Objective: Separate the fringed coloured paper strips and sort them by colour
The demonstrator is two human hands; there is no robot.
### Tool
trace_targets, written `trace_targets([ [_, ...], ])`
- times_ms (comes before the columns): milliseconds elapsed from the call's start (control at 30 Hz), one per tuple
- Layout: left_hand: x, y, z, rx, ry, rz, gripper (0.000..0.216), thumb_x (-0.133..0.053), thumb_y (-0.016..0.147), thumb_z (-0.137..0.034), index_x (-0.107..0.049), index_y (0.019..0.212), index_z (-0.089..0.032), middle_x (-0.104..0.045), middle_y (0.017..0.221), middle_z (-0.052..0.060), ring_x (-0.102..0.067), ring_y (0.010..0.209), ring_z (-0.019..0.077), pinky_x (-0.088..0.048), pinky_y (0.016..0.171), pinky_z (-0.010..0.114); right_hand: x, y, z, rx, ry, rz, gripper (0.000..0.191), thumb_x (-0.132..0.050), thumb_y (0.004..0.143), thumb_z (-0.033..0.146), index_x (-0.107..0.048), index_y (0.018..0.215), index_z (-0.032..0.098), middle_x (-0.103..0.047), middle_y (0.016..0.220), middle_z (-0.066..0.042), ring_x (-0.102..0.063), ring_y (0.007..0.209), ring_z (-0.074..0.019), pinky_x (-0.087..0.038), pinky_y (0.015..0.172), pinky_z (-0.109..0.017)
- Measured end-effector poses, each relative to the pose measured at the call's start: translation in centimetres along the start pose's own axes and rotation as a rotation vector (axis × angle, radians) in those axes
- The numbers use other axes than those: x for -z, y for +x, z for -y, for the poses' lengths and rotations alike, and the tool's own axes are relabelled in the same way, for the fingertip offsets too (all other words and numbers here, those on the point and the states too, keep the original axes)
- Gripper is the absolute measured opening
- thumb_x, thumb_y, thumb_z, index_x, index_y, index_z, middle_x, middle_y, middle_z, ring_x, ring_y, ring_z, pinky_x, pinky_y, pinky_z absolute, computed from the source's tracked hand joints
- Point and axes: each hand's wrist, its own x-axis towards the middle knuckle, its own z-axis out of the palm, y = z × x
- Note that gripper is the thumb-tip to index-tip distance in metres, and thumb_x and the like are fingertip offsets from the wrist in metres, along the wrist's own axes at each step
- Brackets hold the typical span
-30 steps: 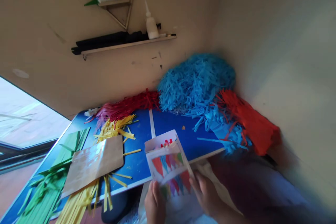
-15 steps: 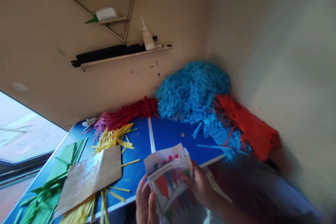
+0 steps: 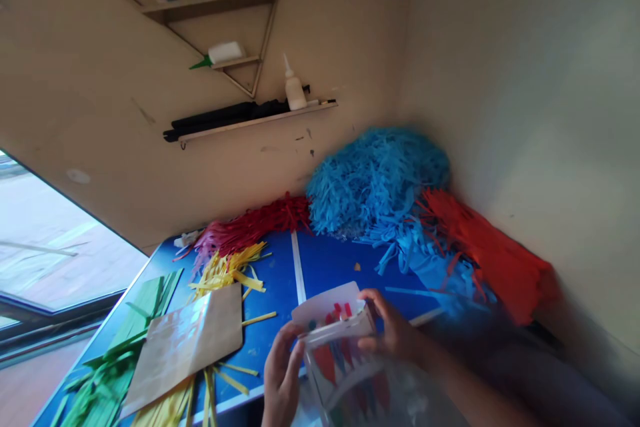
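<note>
Near the front edge of the blue table (image 3: 327, 260), a small printed box (image 3: 350, 373) is held tilted with its top flap raised. Several red and coloured tips show inside its opening; what they belong to I cannot make out. My left hand (image 3: 284, 367) grips the left side, fingers at the upper corner. On the right, my right hand (image 3: 393, 330) holds the upper edge by the flap, with thumb and fingers around it. The lower part of the box is dim and blurred.
A brown paper sheet (image 3: 195, 340) lies over green strips (image 3: 113, 353) and yellow strips (image 3: 233, 267). Red fringe (image 3: 255, 220), a blue shredded heap (image 3: 375, 180) and an orange-red bundle (image 3: 495, 253) line the wall. A shelf (image 3: 260, 121) holds a white bottle (image 3: 295, 90).
The view has shifted, so the table and wall appear lower and further right. My right hand has moved up to the flap corner, and the box opening shows wider with more of the coloured tips.
</note>
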Motion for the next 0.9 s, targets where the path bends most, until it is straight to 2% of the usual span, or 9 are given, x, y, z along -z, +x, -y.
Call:
trace_targets([
  [133, -0.1, 2.5, -0.4, 0.018, 0.062, 0.038, 0.042, -0.074, 0.072, -0.057, -0.071, 0.085, -0.018, -0.073, 0.09, 0.007, -0.067, 0.087, 0.0227, -0.055, 0.076, 0.026, 1.3, 2.4, 1.1, 0.079, -0.057, 0.013, 0.028, -0.056, 0.093, 0.042, -0.062, 0.109, 0.02, -0.064, 0.098, -0.005, -0.06, 0.085, -0.0188, -0.05, 0.078, -0.03],
  [267, -0.3, 3.6, -0.6, 0.009, 0.063, 0.088, 0.04, -0.075, 0.072, -0.055, -0.065, 0.067, -0.017, -0.066, 0.073, 0.003, -0.062, 0.075, 0.0182, -0.051, 0.068, 0.022, 1.8, 3.3, 1.9, 0.114, -0.029, 0.037, 0.023, -0.06, 0.09, 0.04, -0.068, 0.097, 0.019, -0.061, 0.096, -0.004, -0.059, 0.083, -0.0178, -0.048, 0.075, -0.027],
  [400, -0.8, 3.6, -0.2, 0.023, 0.047, 0.072, 0.041, -0.077, 0.068, -0.056, -0.068, 0.076, -0.017, -0.068, 0.075, 0.003, -0.063, 0.072, 0.0183, -0.053, 0.067, 0.024, 1.5, 3.2, 1.9, 0.046, 0.096, -0.006, 0.023, -0.063, 0.086, 0.04, -0.064, 0.08, 0.018, -0.059, 0.081, -0.001, -0.058, 0.077, -0.0168, -0.047, 0.072, -0.026],
  [500, -1.1, 3.5, 0.3, 0.044, 0.002, 0.027, 0.046, -0.079, 0.067, -0.055, -0.071, 0.093, -0.018, -0.074, 0.09, 0.007, -0.069, 0.085, 0.0223, -0.056, 0.075, 0.027, 1.2, 3.1, 1.3, -0.023, 0.16, -0.04, 0.02, -0.066, 0.082, 0.037, -0.067, 0.084, 0.018, -0.064, 0.09, -0.003, -0.06, 0.08, -0.0177, -0.049, 0.074, -0.028],
  [567, -1.1, 3.5, 0.6, 0.051, -0.058, 0.025, 0.057, -0.08, 0.069, -0.051, -0.066, 0.115, -0.021, -0.074, 0.094, 0.006, -0.07, 0.086, 0.0217, -0.057, 0.076, 0.027, 1.2, 3.2, 0.8, -0.054, 0.181, -0.048, 0.022, -0.068, 0.08, 0.035, -0.07, 0.094, 0.019, -0.066, 0.1, -0.005, -0.06, 0.08, -0.0176, -0.051, 0.074, -0.029],
  [633, -1.0, 3.5, 0.8, 0.048, -0.084, 0.063, 0.066, -0.079, 0.073, -0.046, -0.057, 0.131, -0.023, -0.075, 0.097, 0.005, -0.071, 0.087, 0.0207, -0.058, 0.076, 0.027, 1.3, 3.3, 0.4, -0.079, 0.2, -0.051, 0.042, -0.068, 0.078, 0.031, -0.066, 0.119, 0.022, -0.065, 0.108, -0.005, -0.061, 0.08, -0.0161, -0.052, 0.075, -0.028],
  [733, -0.7, 3.8, 0.8, 0.03, -0.014, 0.127, 0.055, -0.077, 0.074, -0.048, -0.066, 0.119, -0.02, -0.075, 0.104, 0.009, -0.071, 0.094, 0.0233, -0.058, 0.081, 0.028, 1.7, 4.0, 0.5, -0.081, 0.176, -0.015, 0.07, -0.068, 0.075, 0.026, -0.049, 0.142, 0.026, -0.06, 0.114, -0.004, -0.06, 0.08, -0.0141, -0.053, 0.077, -0.028],
  [800, -0.5, 4.0, 0.5, 0.017, 0.037, 0.147, 0.049, -0.077, 0.072, -0.052, -0.072, 0.107, -0.018, -0.076, 0.106, 0.011, -0.072, 0.096, 0.0258, -0.059, 0.081, 0.029, 2.1, 4.7, 0.9, -0.059, 0.104, 0.044, 0.062, -0.067, 0.073, 0.023, -0.058, 0.133, 0.023, -0.061, 0.109, -0.004, -0.06, 0.082, -0.015, -0.052, 0.078, -0.028],
  [900, -0.3, 4.4, -0.1, -0.02, 0.11, 0.176, 0.048, -0.075, 0.072, -0.056, -0.074, 0.102, -0.019, -0.077, 0.101, 0.012, -0.073, 0.091, 0.0265, -0.06, 0.079, 0.031, 2.6, 5.7, 1.5, -0.05, 0.007, 0.107, 0.039, -0.067, 0.07, 0.02, -0.068, 0.108, 0.019, -0.066, 0.095, -0.003, -0.061, 0.081, -0.0177, -0.05, 0.074, -0.028],
])
